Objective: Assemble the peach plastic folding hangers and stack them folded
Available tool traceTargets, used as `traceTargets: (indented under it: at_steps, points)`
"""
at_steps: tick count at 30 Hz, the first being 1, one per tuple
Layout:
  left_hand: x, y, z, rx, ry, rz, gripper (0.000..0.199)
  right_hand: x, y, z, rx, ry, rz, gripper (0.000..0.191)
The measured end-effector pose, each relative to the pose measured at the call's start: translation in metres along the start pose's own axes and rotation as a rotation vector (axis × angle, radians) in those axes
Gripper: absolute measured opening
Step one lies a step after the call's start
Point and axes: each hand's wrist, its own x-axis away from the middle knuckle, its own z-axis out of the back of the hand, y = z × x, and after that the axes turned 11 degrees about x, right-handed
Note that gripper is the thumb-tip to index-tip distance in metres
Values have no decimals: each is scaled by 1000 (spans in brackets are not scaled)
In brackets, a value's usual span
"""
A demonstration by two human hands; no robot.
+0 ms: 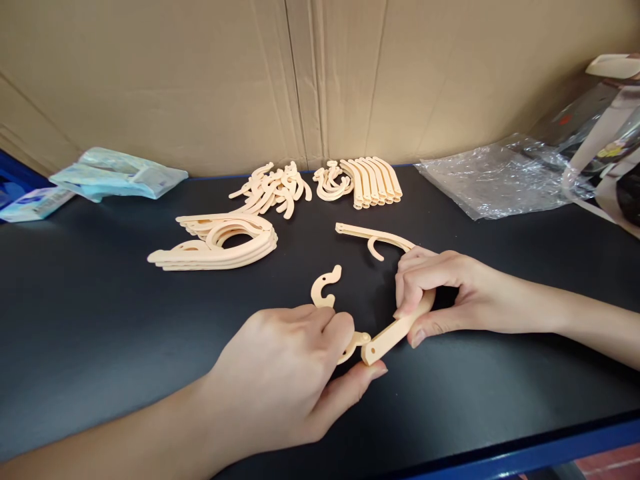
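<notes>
My right hand (440, 290) is closed round a beige folding hanger arm (397, 337) at its bend, and the near end slants down to the left. Another beige arm (373, 232) with a small curved tab reaches out beyond my right fingers; its join is hidden by them. My left hand (300, 367) pinches a small curved beige hanger piece (356, 341), mostly covered by the fingers. The rounded tip of this piece meets the arm's near end, and my left thumb lies under that end. A loose beige hook (320, 287) lies just beyond my left knuckles.
Several folded hangers (225, 243) are stacked at left. Behind them lie a heap of curved pieces (275, 187), some hooks (333, 181) and a row of arms (373, 181). A blue-white packet (120, 173) is far left, clear plastic bags (500, 177) far right, cardboard (200, 80) behind.
</notes>
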Motion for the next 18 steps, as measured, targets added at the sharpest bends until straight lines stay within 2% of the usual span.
traceTargets:
  at_steps: [4, 9, 18]
  points:
    - [-3, 1, 4, -77, -9, -74, 39, 0, -1, 0, -3, -2, 0, 23]
    - [-10, 4, 12, -137, -56, -85, 38, -1, -1, 0, -13, -5, -8, 23]
    - [-7, 6, 11, -190, 13, -127, 35, -1, -3, 0, -60, -13, -25, 19]
